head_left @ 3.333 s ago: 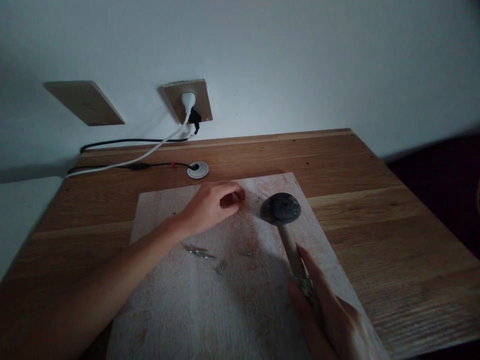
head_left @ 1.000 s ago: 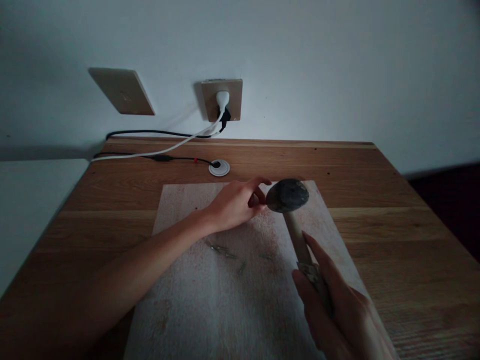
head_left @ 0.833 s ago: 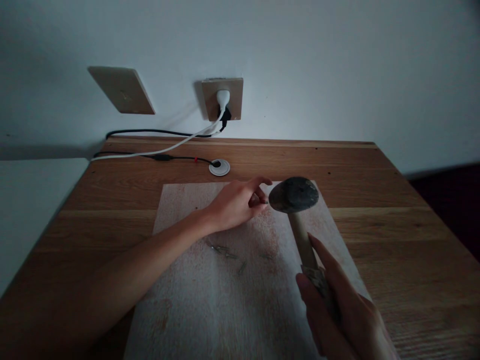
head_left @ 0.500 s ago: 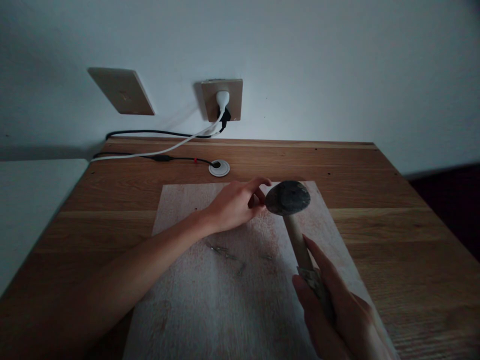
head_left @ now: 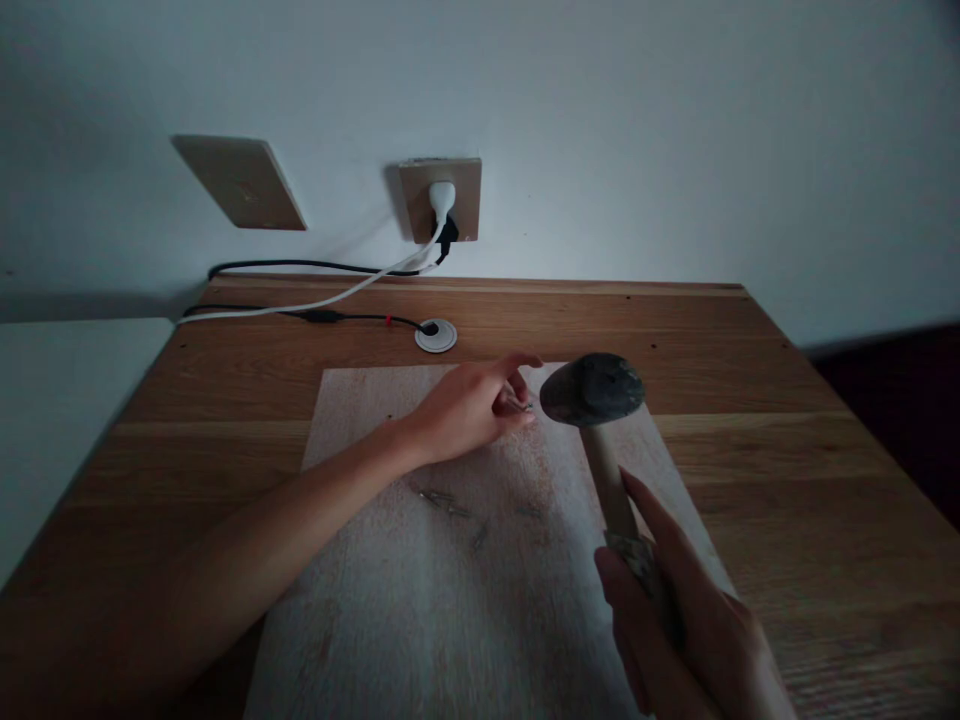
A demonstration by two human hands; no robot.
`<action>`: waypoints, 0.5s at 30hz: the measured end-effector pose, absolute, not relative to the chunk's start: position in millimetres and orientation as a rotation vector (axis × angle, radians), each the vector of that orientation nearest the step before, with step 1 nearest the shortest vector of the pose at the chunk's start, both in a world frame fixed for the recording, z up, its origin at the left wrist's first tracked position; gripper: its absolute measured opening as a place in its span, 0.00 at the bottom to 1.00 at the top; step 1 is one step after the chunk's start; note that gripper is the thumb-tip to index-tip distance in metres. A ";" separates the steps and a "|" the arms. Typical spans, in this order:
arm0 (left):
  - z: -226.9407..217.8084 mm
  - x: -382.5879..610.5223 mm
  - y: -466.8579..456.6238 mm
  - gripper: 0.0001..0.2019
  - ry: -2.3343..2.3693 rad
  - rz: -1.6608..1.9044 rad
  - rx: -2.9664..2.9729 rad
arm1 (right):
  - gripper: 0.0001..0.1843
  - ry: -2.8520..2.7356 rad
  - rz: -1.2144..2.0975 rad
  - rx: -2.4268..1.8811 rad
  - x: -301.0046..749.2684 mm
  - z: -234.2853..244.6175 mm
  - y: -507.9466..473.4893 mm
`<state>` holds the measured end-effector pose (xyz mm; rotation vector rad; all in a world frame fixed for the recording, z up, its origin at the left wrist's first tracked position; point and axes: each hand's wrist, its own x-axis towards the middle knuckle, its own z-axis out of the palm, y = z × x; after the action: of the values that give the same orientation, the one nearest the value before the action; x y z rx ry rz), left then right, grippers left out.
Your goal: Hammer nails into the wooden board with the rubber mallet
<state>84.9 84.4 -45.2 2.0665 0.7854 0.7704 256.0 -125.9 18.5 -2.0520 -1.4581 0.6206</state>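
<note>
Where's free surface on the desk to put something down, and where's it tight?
Bare: the wooden desk right of the pale board, and the board's near-left part. Crowded: the left hand pinching a nail beside the dark hammer head, held by the right hand; loose nails mid-board; cables at the back-left.

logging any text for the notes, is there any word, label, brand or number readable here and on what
None: no readable text in this view.
The hammer in the right hand shows no brand mark.
The board under the left hand carries only blotchy stains.
The wall socket and the blank wall plate show no lettering; the light is too dim to rule out fine print.
</note>
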 end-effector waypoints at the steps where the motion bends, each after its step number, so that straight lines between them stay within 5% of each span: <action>1: -44.9 84.9 84.4 0.25 0.787 0.770 2.064 | 0.32 -1.461 0.613 -2.066 255.8 18.3 -124.7; 15: -42.5 87.3 82.6 0.25 0.806 0.765 2.137 | 0.31 -1.491 0.700 -2.030 253.7 17.3 -119.0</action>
<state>87.3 82.6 -42.5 2.1367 0.8062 0.7651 253.7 -119.0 17.3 -2.0303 -1.4905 0.7000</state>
